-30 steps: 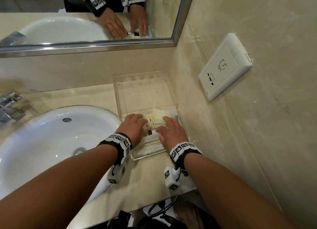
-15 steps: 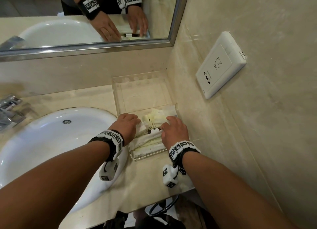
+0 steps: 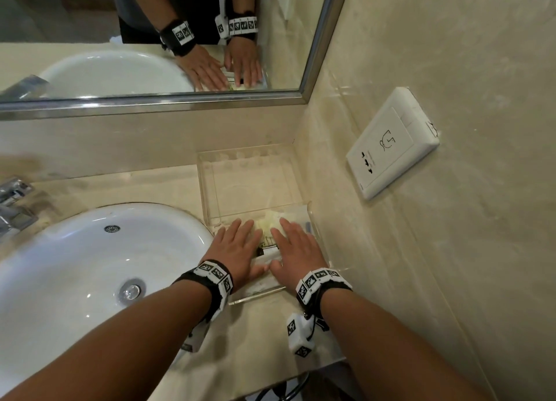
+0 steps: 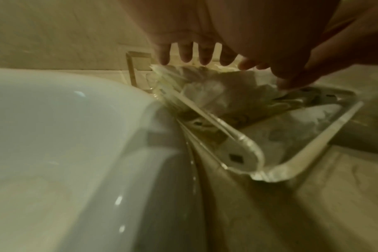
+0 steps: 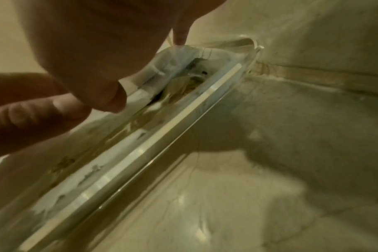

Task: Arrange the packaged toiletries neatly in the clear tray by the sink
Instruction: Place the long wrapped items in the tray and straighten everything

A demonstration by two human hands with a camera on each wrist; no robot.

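A: Progress? The clear acrylic tray [image 3: 304, 203] sits on the beige marble counter [image 3: 144, 187], in the corner between the white oval sink [image 3: 90, 265] and the side wall. The crinkly white and pale-yellow plastic-wrapped toiletry packets [image 3: 269, 220] are all in its near compartment.

B: So mostly done?

A: Looks like it, as a judgement. Left hand [image 3: 237, 250] and right hand [image 3: 296, 248] both lie flat on the packets, fingers straight and slightly spread, gripping nothing. Reads as pressing the pile level.

B: Left wrist view?

A: Same: fingertips [image 4: 184, 54] straight, ends touching the wrappers, tray rim in front of them. Right wrist view shows packets packed along the tray's long wall, one fingertip [image 5: 179, 37] down on a wrapper.

B: What's left?

A: Can't tell how neat the pile is; the hands cover most of it. The far compartment of the tray looks bare, so spreading items into it might remain. Not sure it's needed.

B: Surroundings?

A: Chrome faucet [image 3: 13, 202] at far left, framed wall mirror [image 3: 150, 39] above reflecting both hands, white wall socket plate [image 3: 391, 145] on the side wall.

B: Obstacles?

A: Tight corner: the side wall runs just beside the tray, the sink rim touches or nearly touches its other side. Slippery wrappers could spring back up once the hands lift.
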